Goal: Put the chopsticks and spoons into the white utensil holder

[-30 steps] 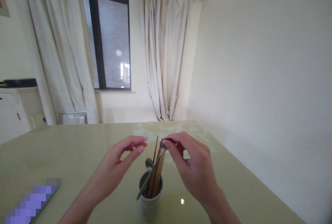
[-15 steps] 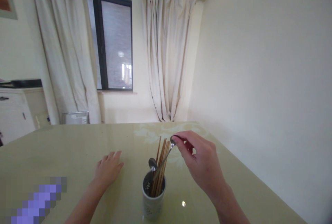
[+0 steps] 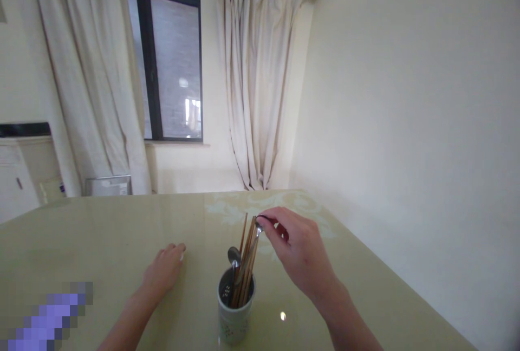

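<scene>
Near the front middle of the table stands a pale, holed utensil holder (image 3: 234,321) with wooden chopsticks (image 3: 248,264) and a metal spoon (image 3: 234,256) in it. A second metal spoon (image 3: 258,230) slants into the same holder. At its upper end, the bowl, my right hand (image 3: 298,245) pinches it between thumb and fingers. Part of that bowl is covered by the fingertips. My left hand (image 3: 163,270) rests at the tabletop left of the holder, apart from it, with fingers drawn together and curled. A small white spot shows by its thumb; I cannot tell what it is.
The glossy pale green table (image 3: 122,232) carries a leaf-like pattern at its far side. A bare wall (image 3: 406,96) runs along the right. Behind are a dark-framed window (image 3: 174,64), curtains (image 3: 260,69) and a white cabinet (image 3: 16,172). A pixelated purple patch covers the lower left.
My right hand has moved slightly left with the spoon, which now stands steeper, closer to the chopsticks. My left hand's spread fingers have drawn together. The whole view has shifted a little.
</scene>
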